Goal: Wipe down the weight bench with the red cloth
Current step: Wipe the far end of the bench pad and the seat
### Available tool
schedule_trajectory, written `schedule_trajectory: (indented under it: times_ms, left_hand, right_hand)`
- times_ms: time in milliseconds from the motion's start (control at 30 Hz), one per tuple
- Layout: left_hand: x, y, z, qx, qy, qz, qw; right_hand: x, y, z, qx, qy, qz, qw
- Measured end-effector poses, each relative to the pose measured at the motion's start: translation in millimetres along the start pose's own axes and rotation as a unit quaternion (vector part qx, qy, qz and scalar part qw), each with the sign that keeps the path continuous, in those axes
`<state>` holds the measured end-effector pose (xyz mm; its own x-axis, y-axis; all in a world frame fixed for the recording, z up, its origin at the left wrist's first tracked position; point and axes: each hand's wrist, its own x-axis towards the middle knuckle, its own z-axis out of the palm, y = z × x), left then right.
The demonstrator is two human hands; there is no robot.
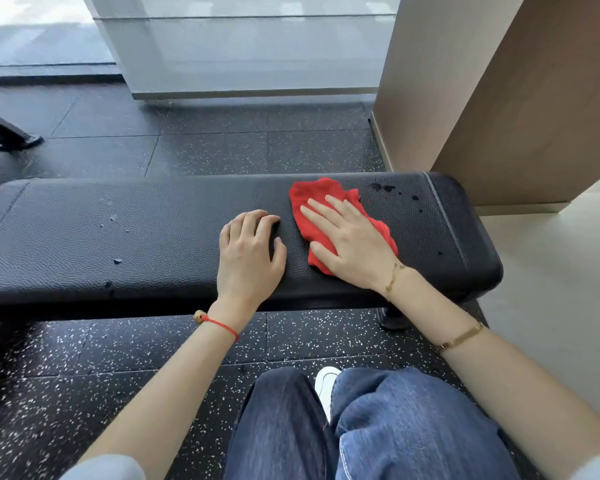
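A black padded weight bench [136, 230] runs across the view from left to right. The red cloth [312, 199] lies flat on its right part. My right hand [350, 240] presses on the cloth with straight, spread fingers. Just left of the cloth, my left hand [250, 254] rests on the bare pad with its fingertips curled down onto the surface, holding nothing. Dark wet spots [383, 187] dot the pad to the right of the cloth, near the bench's right end. Small pale specks [113, 218] and a few scuffs mark the pad on the left.
Black speckled rubber floor tiles [222, 150] surround the bench. A beige wall and pillar [499, 98] stand at the back right, a frosted glass panel [250, 46] behind. A black machine foot [11, 136] sits far left. My jeans-clad knees [361, 427] are near the bench's front edge.
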<state>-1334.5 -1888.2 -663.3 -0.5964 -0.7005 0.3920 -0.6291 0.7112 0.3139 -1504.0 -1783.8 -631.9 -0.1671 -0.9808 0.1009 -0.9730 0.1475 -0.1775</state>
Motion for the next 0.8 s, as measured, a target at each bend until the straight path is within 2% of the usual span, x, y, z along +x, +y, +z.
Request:
schedule_trajectory:
  times_ms: [100, 300, 367, 500, 667, 733, 800]
  left_hand:
    - [0, -3, 0, 0.000, -0.001, 0.004, 1.000]
    - [0, -1, 3, 0.014, -0.011, 0.002, 1.000]
    - [0, 0, 3, 0.019, -0.015, -0.002, 1.000]
    - [0, 0, 2, 0.023, -0.016, -0.003, 1.000]
    - [0, -1, 2, 0.019, -0.013, 0.002, 1.000]
    - [0, -3, 2, 0.014, -0.011, 0.003, 1.000]
    - [-1, -3, 3, 0.009, -0.012, 0.005, 1.000]
  right_hand:
    - [-25, 16, -5, -0.004, 0.002, 0.014, 1.000]
    - [-7, 84, -13, -0.039, 0.000, 0.200, 0.979]
    - [15, 85, -12, -0.023, 0.002, 0.223, 0.975]
    - [32, 46, -4, -0.015, -0.005, 0.148, 0.989]
    - [-16, 7, -2, -0.009, -0.005, 0.034, 0.999]
    - [-36, 13, -4, -0.003, 0.006, 0.037, 0.999]
    - [-47, 33, -8, -0.005, 0.019, 0.077, 0.997]
